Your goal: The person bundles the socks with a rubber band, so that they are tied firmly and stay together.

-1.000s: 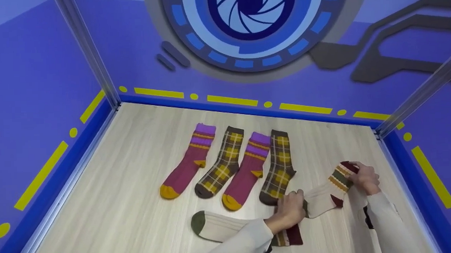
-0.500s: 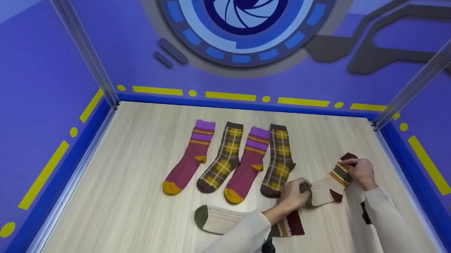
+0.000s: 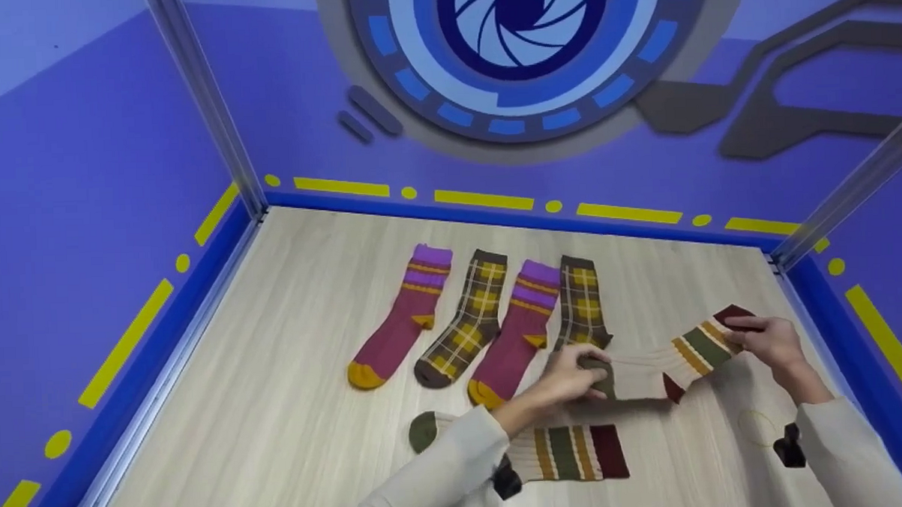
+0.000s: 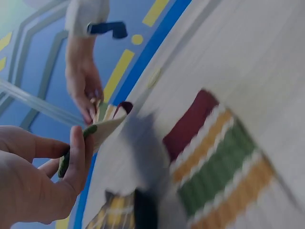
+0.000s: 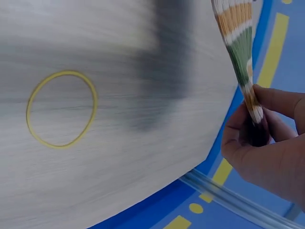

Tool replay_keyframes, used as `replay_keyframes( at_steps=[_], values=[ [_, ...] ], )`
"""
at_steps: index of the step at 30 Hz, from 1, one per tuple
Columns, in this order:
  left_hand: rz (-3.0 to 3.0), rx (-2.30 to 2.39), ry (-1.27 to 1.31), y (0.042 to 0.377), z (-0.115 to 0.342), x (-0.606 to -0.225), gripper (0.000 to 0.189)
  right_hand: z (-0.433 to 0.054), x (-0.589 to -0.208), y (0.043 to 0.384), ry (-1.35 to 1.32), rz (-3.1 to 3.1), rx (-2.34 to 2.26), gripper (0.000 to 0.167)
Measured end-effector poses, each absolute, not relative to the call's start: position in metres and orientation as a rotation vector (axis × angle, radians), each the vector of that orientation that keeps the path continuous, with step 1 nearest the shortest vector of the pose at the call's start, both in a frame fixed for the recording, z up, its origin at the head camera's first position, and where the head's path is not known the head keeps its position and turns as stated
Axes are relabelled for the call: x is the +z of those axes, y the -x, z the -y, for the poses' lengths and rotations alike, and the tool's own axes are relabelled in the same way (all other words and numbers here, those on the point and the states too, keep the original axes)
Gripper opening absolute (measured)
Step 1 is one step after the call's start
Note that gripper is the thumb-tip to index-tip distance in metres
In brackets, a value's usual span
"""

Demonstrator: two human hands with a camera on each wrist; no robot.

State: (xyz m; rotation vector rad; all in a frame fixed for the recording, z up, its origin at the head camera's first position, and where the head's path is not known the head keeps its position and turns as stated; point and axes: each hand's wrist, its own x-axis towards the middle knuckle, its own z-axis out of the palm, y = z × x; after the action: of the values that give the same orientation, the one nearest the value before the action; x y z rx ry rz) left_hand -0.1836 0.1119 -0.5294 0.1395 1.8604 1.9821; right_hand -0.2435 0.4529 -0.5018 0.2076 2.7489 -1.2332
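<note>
A cream sock (image 3: 639,376) with a green toe, striped leg and maroon cuff is held stretched between both hands, raised off the table. My left hand (image 3: 569,377) pinches its green toe (image 4: 66,155) between thumb and fingers. The maroon cuff end is gripped by my right hand (image 3: 778,347), and the right wrist view shows the striped leg (image 5: 240,52) folded narrow above those fingers. Below the left forearm lies a matching cream sock (image 3: 567,453), flat on the table and partly covered by the sleeve.
Two maroon-and-purple socks (image 3: 397,330) and two brown plaid socks (image 3: 464,320) lie in an alternating row behind the left hand. A thin yellow rubber band (image 5: 96,107) rests on the table near the right forearm. Blue panels (image 3: 90,221) enclose the table (image 3: 273,327).
The held sock has been lifted and pulled straighter between the hands. My right hand has moved to the right with the cuff. The matching sock's striped leg is now uncovered.
</note>
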Motion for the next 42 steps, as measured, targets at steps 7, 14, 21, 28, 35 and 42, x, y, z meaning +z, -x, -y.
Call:
replay_keyframes(
  at_steps=[7, 14, 21, 28, 35, 42],
  values=[
    [-1.784, 2.017, -0.126, 0.195, -0.043, -0.521, 0.025, -0.434, -0.484, 0.243, 0.006, -2.513, -1.394, 0.040],
    [-1.888, 1.910, -0.084, 0.192, 0.026, -0.521, 0.026, -0.413, -0.480, 0.238, 0.311, -2.256, -1.286, 0.042],
    [-1.940, 1.797, -0.168, 0.177, 0.062, -0.527, 0.026, -0.398, -0.480, 0.220, 0.465, -2.053, -1.236, 0.037],
    [-1.944, 1.643, -0.242, 0.155, 0.093, -0.532, 0.024, -0.379, -0.488, 0.195, 0.488, -1.891, -1.117, 0.034],
    [-1.936, 1.528, -0.293, 0.143, 0.118, -0.529, 0.023, -0.363, -0.506, 0.174, 0.589, -1.869, -1.100, 0.031],
    [-1.959, 1.536, -0.213, 0.128, 0.143, -0.543, 0.024, -0.335, -0.533, 0.167, 0.605, -1.947, -1.071, 0.029]
  ],
)
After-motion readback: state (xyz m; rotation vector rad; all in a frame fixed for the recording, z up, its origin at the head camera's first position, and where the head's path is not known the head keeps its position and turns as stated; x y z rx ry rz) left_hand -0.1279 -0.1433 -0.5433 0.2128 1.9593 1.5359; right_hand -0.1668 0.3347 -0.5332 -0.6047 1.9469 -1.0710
